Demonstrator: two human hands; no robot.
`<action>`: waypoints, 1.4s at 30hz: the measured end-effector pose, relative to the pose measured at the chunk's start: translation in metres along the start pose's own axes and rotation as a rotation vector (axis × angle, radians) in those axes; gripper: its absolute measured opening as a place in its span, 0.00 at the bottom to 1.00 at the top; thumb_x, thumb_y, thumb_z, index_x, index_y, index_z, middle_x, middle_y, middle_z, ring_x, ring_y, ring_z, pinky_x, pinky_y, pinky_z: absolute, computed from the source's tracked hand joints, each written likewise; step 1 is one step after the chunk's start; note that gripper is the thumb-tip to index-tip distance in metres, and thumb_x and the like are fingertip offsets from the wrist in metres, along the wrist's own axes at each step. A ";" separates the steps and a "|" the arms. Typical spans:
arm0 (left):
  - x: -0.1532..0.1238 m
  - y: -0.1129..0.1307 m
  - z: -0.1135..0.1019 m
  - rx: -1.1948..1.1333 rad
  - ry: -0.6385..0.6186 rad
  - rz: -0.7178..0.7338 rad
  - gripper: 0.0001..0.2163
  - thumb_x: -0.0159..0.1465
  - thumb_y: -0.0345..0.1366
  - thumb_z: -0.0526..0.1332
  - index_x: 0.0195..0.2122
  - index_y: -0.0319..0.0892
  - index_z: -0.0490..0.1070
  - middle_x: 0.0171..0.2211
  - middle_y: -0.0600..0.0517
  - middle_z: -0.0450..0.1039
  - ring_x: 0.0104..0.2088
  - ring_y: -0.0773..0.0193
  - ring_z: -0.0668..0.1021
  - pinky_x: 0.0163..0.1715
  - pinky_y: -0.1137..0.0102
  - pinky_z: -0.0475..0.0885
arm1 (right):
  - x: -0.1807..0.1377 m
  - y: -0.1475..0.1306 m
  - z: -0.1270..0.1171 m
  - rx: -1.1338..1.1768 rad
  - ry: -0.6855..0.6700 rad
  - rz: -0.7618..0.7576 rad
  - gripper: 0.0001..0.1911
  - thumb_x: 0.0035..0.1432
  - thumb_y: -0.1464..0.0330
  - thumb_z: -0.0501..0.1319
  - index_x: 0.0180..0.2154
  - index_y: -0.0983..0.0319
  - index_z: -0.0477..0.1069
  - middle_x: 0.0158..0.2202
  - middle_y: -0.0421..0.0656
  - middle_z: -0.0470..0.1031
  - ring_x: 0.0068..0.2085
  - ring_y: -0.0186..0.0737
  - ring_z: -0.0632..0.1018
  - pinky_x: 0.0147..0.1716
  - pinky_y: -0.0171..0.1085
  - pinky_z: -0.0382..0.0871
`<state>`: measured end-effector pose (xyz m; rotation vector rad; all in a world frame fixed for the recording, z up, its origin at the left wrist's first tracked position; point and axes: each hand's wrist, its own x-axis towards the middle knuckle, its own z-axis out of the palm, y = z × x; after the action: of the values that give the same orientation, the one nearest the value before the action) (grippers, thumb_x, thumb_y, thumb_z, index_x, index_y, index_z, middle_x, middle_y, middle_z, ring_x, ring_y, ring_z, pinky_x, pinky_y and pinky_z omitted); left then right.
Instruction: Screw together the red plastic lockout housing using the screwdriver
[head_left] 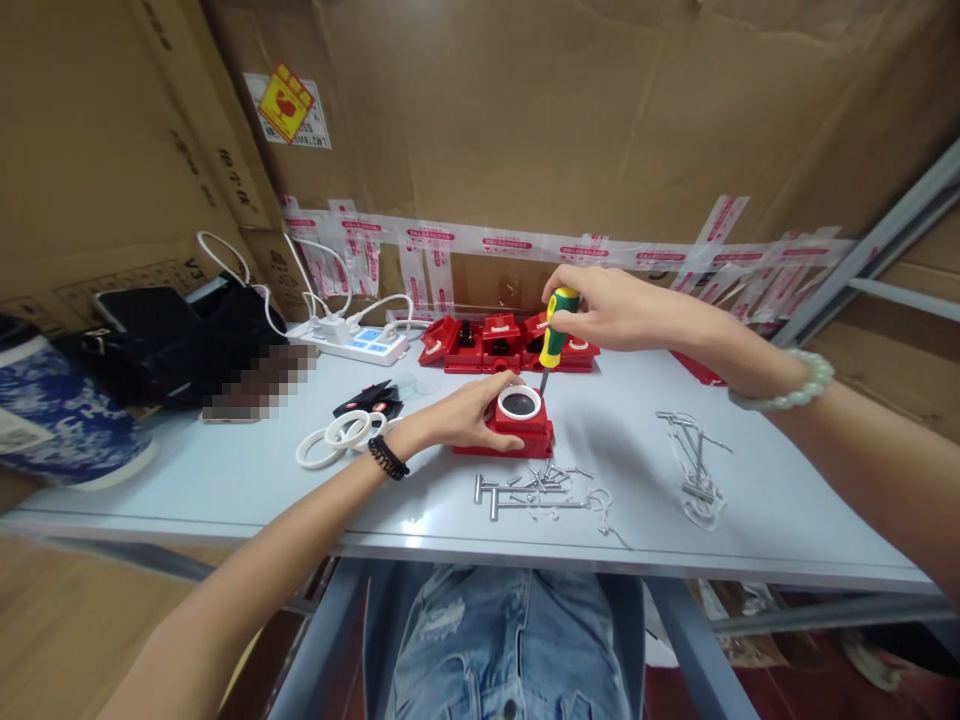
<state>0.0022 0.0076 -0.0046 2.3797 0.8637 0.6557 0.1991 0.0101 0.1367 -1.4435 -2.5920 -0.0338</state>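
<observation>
My right hand [581, 308] is wrapped round the green and yellow handle of a screwdriver [553, 345]. Its shaft points down, with the tip at the right edge of a white ring [519, 403] on top of a red box [529, 440]. The ring surrounds a dark round window. My left hand [480, 415] grips the left side of that box, thumb in front and fingers behind, and holds it on the table. In front of the box lie small metal pins or screws [544, 478] and two T-shaped metal rods [525, 507].
Several red boxes [502, 350] with raised lids stand behind. White rings [319, 450] and black pieces [367, 400] lie left, near a power strip [367, 343]. More metal rods with white cord [697, 470] lie right. A cardboard wall [525, 130] closes the back.
</observation>
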 end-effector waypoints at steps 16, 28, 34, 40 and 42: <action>0.001 0.001 0.000 0.019 -0.002 -0.004 0.25 0.54 0.42 0.67 0.49 0.44 0.61 0.47 0.47 0.69 0.46 0.54 0.73 0.46 0.61 0.68 | 0.002 -0.001 0.001 -0.125 0.035 0.020 0.20 0.63 0.55 0.45 0.35 0.61 0.67 0.27 0.47 0.72 0.28 0.43 0.70 0.27 0.40 0.57; 0.000 -0.001 0.001 0.012 -0.001 -0.002 0.25 0.53 0.43 0.68 0.50 0.44 0.62 0.48 0.47 0.69 0.46 0.54 0.73 0.46 0.61 0.68 | 0.004 0.000 0.009 0.042 0.103 0.000 0.13 0.57 0.62 0.53 0.38 0.62 0.69 0.33 0.47 0.75 0.33 0.43 0.73 0.32 0.39 0.63; 0.001 -0.003 0.001 0.005 0.002 0.011 0.26 0.53 0.43 0.67 0.50 0.44 0.61 0.47 0.47 0.70 0.45 0.54 0.74 0.45 0.62 0.68 | 0.008 0.005 0.013 0.107 0.139 -0.009 0.17 0.49 0.68 0.58 0.43 0.63 0.68 0.36 0.47 0.75 0.34 0.42 0.72 0.31 0.38 0.63; 0.000 -0.003 0.001 0.011 0.008 0.000 0.26 0.53 0.43 0.68 0.50 0.43 0.62 0.47 0.47 0.69 0.45 0.54 0.73 0.45 0.62 0.68 | 0.008 0.002 0.020 0.065 0.207 0.016 0.15 0.55 0.61 0.57 0.40 0.64 0.69 0.32 0.47 0.73 0.34 0.45 0.73 0.34 0.42 0.63; 0.000 -0.002 0.001 0.007 0.005 0.001 0.25 0.53 0.43 0.68 0.50 0.43 0.62 0.47 0.47 0.69 0.45 0.54 0.73 0.45 0.62 0.68 | 0.009 0.002 0.024 0.051 0.242 0.017 0.13 0.56 0.64 0.55 0.41 0.65 0.68 0.32 0.47 0.73 0.35 0.46 0.73 0.35 0.43 0.63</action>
<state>0.0018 0.0084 -0.0068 2.3857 0.8686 0.6605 0.1933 0.0212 0.1145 -1.3515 -2.3690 -0.1313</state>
